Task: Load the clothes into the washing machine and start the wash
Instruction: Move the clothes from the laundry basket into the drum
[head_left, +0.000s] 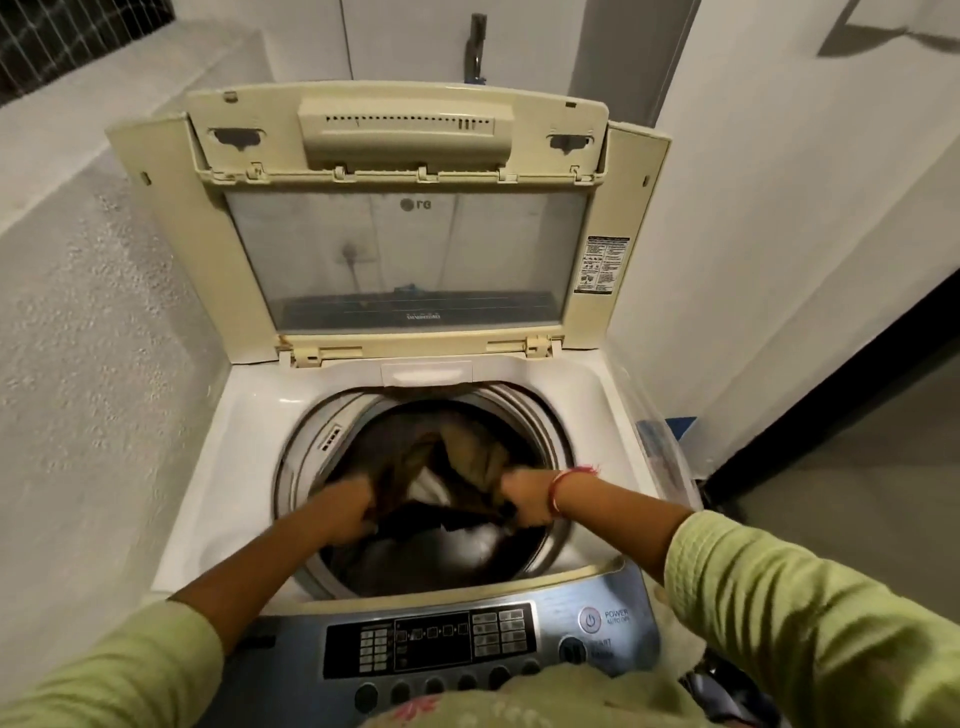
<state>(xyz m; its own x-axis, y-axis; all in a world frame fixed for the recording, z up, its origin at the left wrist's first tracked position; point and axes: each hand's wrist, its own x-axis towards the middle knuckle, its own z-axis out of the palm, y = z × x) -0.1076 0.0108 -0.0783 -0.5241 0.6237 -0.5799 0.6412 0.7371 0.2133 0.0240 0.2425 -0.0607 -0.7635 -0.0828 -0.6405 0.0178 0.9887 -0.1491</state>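
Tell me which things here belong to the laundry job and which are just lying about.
In the job: cream top-loading washing machine, raised glass-windowed lid, brown cloth garment held by left hand and right hand, silver control panel, round power button.
Lying about: clear plastic bag right of the machine, dark wire window grille far left.

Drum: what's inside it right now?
Inside the drum, the left grip and right grip hold a brown garment over darker cloth. The clothes cover the drum floor, so it cannot be seen.
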